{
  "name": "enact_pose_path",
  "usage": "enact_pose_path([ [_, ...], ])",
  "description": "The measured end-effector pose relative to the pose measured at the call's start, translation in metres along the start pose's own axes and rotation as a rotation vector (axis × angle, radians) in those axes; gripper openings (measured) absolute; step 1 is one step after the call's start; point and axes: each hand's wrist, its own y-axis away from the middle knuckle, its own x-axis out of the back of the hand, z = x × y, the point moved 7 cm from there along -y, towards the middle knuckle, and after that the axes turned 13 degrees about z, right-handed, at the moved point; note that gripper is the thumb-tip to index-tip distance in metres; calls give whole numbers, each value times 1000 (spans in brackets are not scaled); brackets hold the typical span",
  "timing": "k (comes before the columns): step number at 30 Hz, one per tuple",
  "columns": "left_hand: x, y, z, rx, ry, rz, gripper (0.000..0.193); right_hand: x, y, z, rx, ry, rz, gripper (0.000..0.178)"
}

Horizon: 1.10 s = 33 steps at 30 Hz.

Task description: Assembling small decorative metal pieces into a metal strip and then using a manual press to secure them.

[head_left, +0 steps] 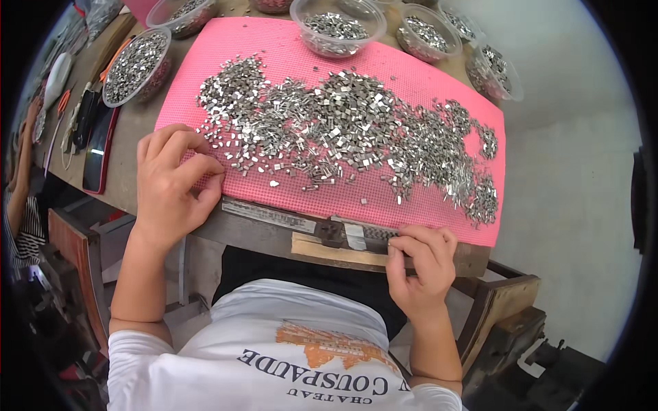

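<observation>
A pink textured mat [329, 195] lies on the table, strewn with a wide heap of small silvery metal pieces [356, 113]. Along its near edge runs a narrow dark metal strip [271, 214] with a row of pieces along part of it. My left hand [175, 181] rests at the mat's near left corner, by the strip's left end, thumb and forefinger closed together; anything between them is too small to make out. At the strip's right end, my right hand [426, 264] has curled fingers and a closed pinch, its contents hidden.
Clear plastic bowls of metal pieces stand around the mat, among them one at the left [137, 68] and one at the back [339, 31]. A red-edged phone [101, 147] and tools lie on the left. Another person's arm [24, 151] shows at far left.
</observation>
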Motion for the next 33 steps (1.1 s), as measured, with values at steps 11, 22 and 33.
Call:
enact_pose_path([
  [11,-3,-5,-3,37,24,-80,14,-16,3,-14,199,107,-19,26],
  [22,-6,-1,4,-10,-39,-122,11,-16,4,-15,234,116,-19,26],
  [33,-13,4,11,8,-40,-66,10,-7,7,-5,89,-7,32,24],
])
